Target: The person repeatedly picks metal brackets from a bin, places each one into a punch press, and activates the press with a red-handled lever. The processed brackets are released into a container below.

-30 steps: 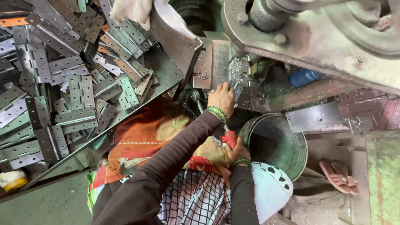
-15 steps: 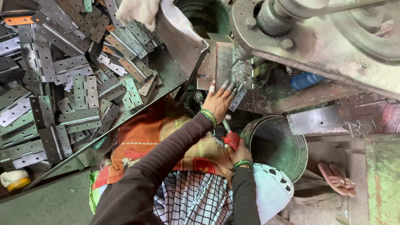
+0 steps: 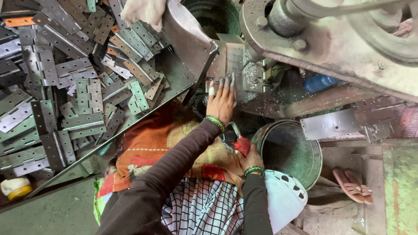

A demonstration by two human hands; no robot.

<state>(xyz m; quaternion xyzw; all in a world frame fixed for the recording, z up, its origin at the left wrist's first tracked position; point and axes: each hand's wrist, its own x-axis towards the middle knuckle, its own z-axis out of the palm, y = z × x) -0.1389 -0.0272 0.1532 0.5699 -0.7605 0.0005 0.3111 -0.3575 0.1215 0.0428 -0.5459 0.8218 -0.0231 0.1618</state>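
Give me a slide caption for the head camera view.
Left hand presses a metal plate at the press; right hand grips a red-handled tool.

hinge pile [image 3: 78, 87] | green metal bucket [image 3: 289, 150] | pink sandals [image 3: 353, 185]

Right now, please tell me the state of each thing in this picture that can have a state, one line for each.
Left hand: open, fingers spread flat on the metal plate at the press.
Right hand: closed on the red-handled tool.
Metal bucket: upright; contents unclear.
Hinge plates: heaped loosely on the tray, most opened flat.
Sandals: lying on the floor, not worn.
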